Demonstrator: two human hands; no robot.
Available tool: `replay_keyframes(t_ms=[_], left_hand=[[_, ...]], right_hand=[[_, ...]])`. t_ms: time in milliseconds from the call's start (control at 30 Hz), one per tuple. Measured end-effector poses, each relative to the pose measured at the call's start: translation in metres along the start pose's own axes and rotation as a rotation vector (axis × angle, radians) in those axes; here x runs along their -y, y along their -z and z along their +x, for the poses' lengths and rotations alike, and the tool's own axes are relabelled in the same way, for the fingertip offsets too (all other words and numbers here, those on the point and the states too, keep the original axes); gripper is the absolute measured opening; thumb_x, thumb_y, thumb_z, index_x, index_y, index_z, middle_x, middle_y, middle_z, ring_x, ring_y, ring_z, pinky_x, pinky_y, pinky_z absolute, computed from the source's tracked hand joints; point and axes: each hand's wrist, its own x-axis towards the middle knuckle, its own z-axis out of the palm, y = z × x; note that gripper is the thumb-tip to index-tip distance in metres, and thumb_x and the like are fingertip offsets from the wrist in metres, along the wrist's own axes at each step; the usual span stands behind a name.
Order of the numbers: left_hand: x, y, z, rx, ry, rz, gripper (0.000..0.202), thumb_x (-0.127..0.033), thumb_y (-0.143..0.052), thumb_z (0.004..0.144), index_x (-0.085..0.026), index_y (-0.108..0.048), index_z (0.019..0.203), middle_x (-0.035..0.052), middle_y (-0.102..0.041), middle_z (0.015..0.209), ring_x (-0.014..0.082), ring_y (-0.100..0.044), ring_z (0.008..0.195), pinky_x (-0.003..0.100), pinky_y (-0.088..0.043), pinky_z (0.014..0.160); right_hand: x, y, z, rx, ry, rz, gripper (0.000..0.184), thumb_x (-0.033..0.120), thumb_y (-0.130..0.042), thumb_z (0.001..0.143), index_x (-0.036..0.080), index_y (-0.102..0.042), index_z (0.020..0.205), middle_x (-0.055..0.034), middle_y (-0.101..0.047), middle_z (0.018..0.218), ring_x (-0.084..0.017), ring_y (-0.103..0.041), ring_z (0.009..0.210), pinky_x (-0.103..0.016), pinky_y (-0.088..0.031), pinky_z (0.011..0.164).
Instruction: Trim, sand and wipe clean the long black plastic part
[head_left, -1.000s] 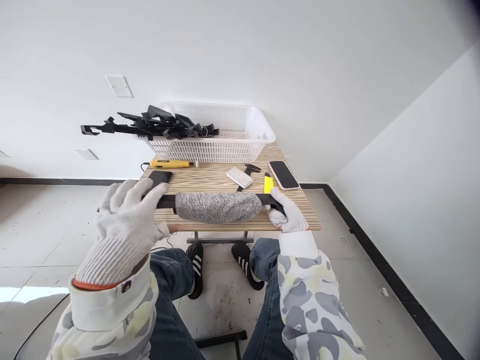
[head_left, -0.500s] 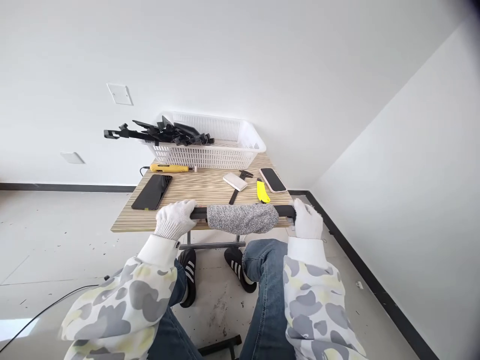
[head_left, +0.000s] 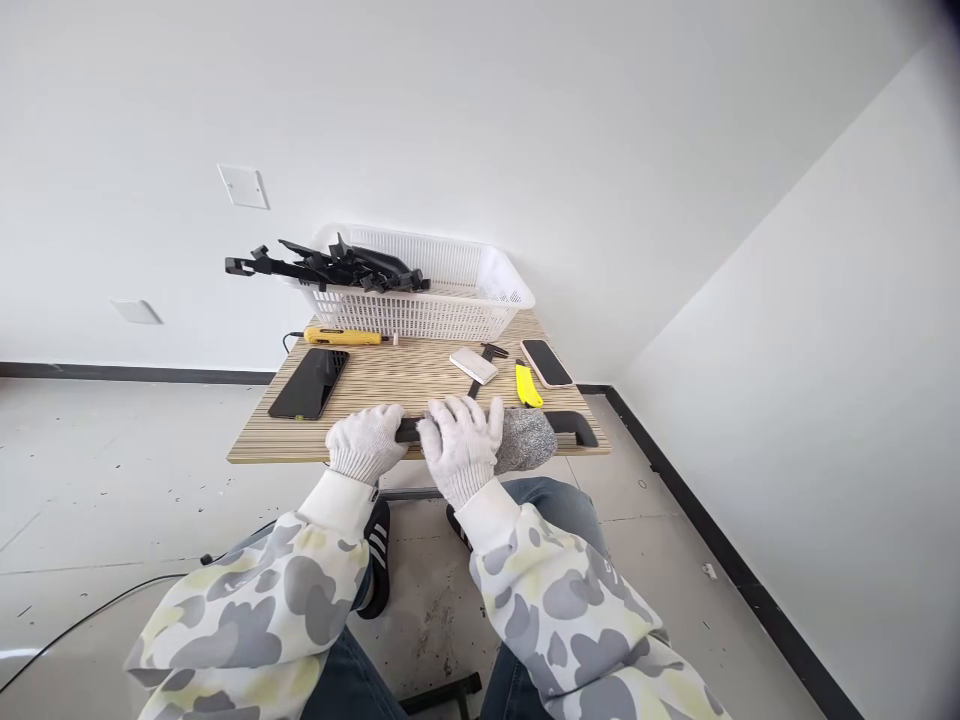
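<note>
My left hand (head_left: 366,443), in a white knit glove, is closed around the left end of a black plastic bar (head_left: 566,425). The bar lies along the table's near edge, with its bent right end uncovered. A mottled grey cloth (head_left: 527,440) is draped over the middle of the bar. My right hand (head_left: 461,445), also gloved, lies on the left part of this cloth with its fingers spread over the top; what is under the palm is hidden.
On the wood-patterned table (head_left: 397,375) are a black phone (head_left: 309,383), a yellow pen-shaped power tool (head_left: 345,337), a pale block (head_left: 474,366), a black caliper (head_left: 493,352), a yellow cutter (head_left: 527,385) and a pink-edged phone (head_left: 547,363). Behind, a white basket (head_left: 420,315) holds black parts (head_left: 341,268).
My right hand has left the bar's right end and moved left onto the grey cloth. The bar and my left hand have shifted slightly right.
</note>
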Motion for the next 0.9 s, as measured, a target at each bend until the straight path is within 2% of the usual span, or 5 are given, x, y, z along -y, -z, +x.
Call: replay_keyframes(t_ms=[400, 500, 733, 800, 900], left_hand=[[0.006, -0.010, -0.002, -0.131, 0.005, -0.062, 0.024, -0.030, -0.056, 0.079, -0.020, -0.075, 0.089, 0.0112, -0.076, 0.088, 0.0329, -0.073, 0.084, 0.035, -0.042, 0.059], [0.006, -0.011, -0.002, -0.148, 0.005, -0.067, 0.025, -0.031, -0.056, 0.079, -0.021, -0.076, 0.090, 0.0114, -0.076, 0.088, 0.0331, -0.073, 0.083, 0.035, -0.041, 0.059], [0.005, -0.011, -0.002, -0.121, 0.005, -0.025, 0.026, -0.035, -0.054, 0.083, -0.019, -0.074, 0.089, 0.0136, -0.076, 0.087, 0.0326, -0.073, 0.084, 0.034, -0.041, 0.060], [0.005, -0.011, -0.002, -0.106, 0.007, -0.008, 0.029, -0.037, -0.051, 0.085, -0.019, -0.073, 0.090, 0.0139, -0.076, 0.088, 0.0325, -0.073, 0.084, 0.035, -0.041, 0.060], [0.005, -0.009, -0.003, -0.081, 0.003, 0.003, 0.029, -0.035, -0.051, 0.085, -0.020, -0.074, 0.094, 0.0129, -0.076, 0.093, 0.0323, -0.073, 0.087, 0.035, -0.041, 0.060]], right_hand=[[-0.126, 0.024, -0.016, -0.301, -0.511, -0.265, 0.042, 0.037, -0.040, 0.102, 0.022, -0.079, 0.103, -0.0131, -0.072, 0.120, -0.032, -0.056, 0.125, -0.062, -0.035, 0.108], [-0.113, 0.022, -0.016, -0.279, -0.452, -0.222, 0.043, 0.042, -0.040, 0.102, 0.021, -0.078, 0.102, -0.0140, -0.072, 0.119, -0.033, -0.055, 0.124, -0.063, -0.031, 0.109], [-0.003, 0.000, -0.013, 0.016, -0.016, 0.004, 0.035, 0.037, -0.050, 0.101, 0.024, -0.070, 0.126, -0.0062, -0.073, 0.124, -0.027, -0.056, 0.127, -0.055, -0.014, 0.124], [0.001, -0.001, -0.013, 0.040, 0.030, 0.009, 0.036, 0.038, -0.050, 0.101, 0.024, -0.069, 0.129, -0.0060, -0.072, 0.126, -0.027, -0.057, 0.126, -0.054, -0.018, 0.124], [-0.031, 0.003, -0.014, -0.036, -0.021, -0.012, 0.034, 0.040, -0.049, 0.102, 0.026, -0.074, 0.120, -0.0051, -0.074, 0.121, -0.026, -0.059, 0.123, -0.055, -0.025, 0.121]])
